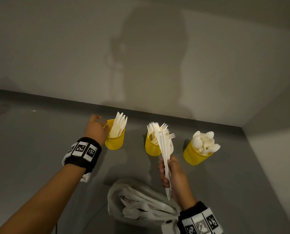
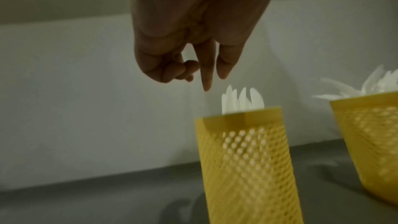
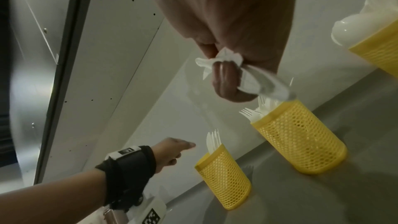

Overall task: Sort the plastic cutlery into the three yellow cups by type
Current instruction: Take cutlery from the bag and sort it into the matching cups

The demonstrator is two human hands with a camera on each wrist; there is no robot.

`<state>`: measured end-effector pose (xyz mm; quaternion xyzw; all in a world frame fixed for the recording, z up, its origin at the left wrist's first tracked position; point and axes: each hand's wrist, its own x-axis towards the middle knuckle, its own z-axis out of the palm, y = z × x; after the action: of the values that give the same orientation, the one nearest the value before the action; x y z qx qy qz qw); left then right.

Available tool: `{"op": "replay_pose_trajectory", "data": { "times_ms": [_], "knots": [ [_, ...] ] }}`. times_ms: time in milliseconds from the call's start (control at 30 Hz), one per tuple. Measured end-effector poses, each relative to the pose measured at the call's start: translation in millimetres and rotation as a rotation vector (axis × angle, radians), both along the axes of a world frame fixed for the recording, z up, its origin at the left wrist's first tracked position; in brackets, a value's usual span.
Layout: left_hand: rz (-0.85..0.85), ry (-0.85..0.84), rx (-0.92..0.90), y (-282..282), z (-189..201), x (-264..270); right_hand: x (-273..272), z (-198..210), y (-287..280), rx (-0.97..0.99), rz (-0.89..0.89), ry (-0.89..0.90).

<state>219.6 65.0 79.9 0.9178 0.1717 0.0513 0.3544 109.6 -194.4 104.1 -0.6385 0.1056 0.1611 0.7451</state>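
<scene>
Three yellow mesh cups stand in a row. The left cup (image 1: 114, 141) (image 2: 245, 159) (image 3: 224, 178) holds white knives (image 1: 119, 125), the middle cup (image 1: 151, 148) (image 3: 299, 139) forks, the right cup (image 1: 194, 155) (image 3: 379, 48) spoons. My left hand (image 1: 103, 125) (image 2: 206, 81) hovers just left of and above the knife cup's rim, fingers loose, holding nothing. My right hand (image 1: 166, 171) (image 3: 228, 81) grips a bundle of white cutlery (image 1: 164, 149) (image 3: 254, 81) by the handles, its tips standing in front of the fork cup.
A clear plastic bag (image 1: 137, 205) with more white cutlery lies on the grey counter (image 1: 39, 149) near me, below my right hand. A pale wall runs right behind the cups and along the right side.
</scene>
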Motion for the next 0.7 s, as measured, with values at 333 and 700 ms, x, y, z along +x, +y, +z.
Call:
{"op": "replay_pose_trajectory", "data": {
  "times_ms": [333, 700],
  "knots": [
    [-0.365, 0.035, -0.776, -119.9, 43.0, -99.9, -6.3, -17.2, 15.3, -0.228, -0.048, -0.353],
    [-0.216, -0.075, -0.991, -133.7, 29.9, -108.8, -12.5, -6.6, 16.1, -0.081, -0.104, -0.339]
  ]
}}
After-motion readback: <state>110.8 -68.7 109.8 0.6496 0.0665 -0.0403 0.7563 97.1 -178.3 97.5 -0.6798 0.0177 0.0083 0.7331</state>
